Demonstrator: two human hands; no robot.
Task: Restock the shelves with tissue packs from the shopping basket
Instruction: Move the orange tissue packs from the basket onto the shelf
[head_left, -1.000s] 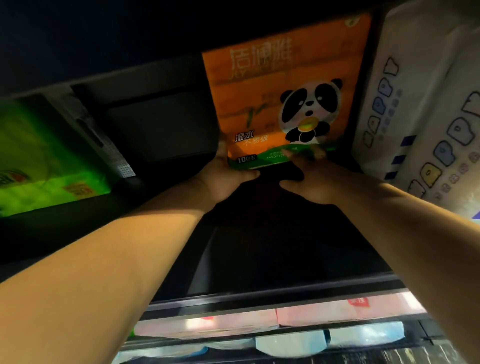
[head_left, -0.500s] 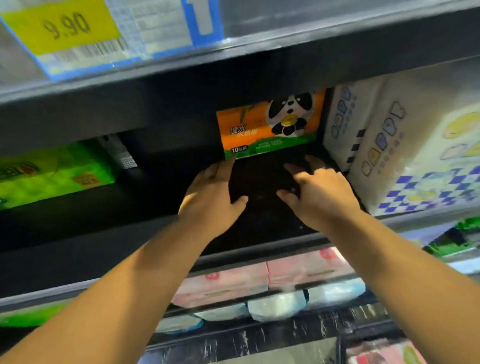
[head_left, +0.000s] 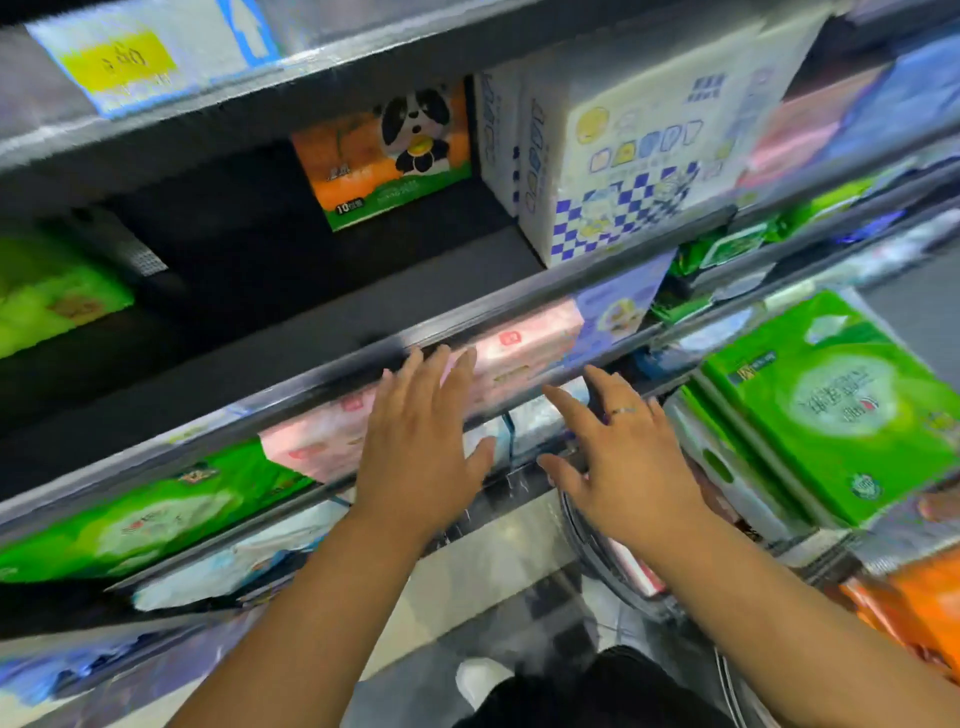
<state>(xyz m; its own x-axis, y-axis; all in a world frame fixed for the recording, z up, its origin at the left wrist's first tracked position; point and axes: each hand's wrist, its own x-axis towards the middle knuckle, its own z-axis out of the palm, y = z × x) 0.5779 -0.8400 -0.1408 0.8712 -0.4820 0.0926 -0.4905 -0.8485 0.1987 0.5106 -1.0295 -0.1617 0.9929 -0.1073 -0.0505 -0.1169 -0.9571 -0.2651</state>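
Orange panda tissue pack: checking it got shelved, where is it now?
Head view, upper centre: the orange panda tissue pack sits far back on the dark shelf, just left of the white blue-checked packs.

Place: I see a shop aisle.
Shelving: dark tiered shelves (head_left: 363, 296), rows of wrapped tissue packs (head_left: 618, 156).
Label: yellow price tag (head_left: 118, 61) on the top shelf edge.

The tissue pack (head_left: 387, 156) is orange and green with a black-and-white panda. The big pack (head_left: 631, 156) beside it is white with blue checks.
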